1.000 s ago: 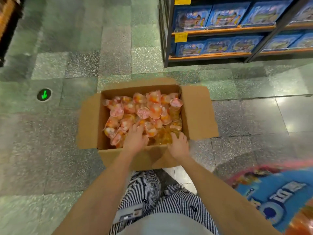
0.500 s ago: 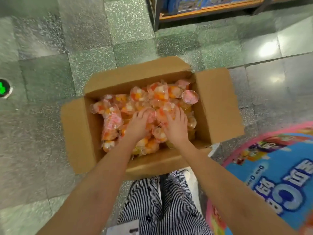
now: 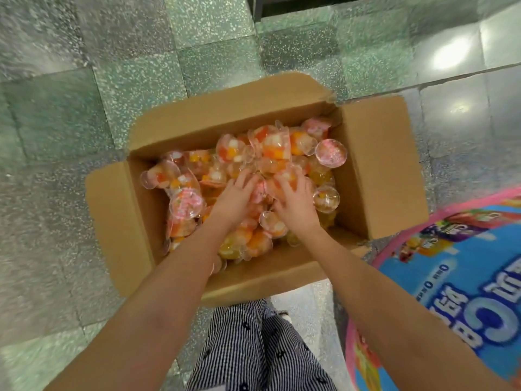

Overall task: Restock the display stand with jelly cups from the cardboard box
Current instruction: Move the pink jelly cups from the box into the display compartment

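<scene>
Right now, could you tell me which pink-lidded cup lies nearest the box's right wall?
The far-right cup, beside the box wall; the other pink-lidded cup lies left of the left hand.

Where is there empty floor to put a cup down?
Bare floor lies left of the cardboard box and beyond its far flap. Inside is crowded: jelly cups fill it, under the left hand and right hand. The blue display crowds the near right.

One box (image 3: 225,114) holds dozens of jumbled cups (image 3: 276,148), too heaped to count exactly. Two hands show, left hand (image 3: 234,198) and right hand (image 3: 296,207), plus one stand (image 3: 451,277)
</scene>
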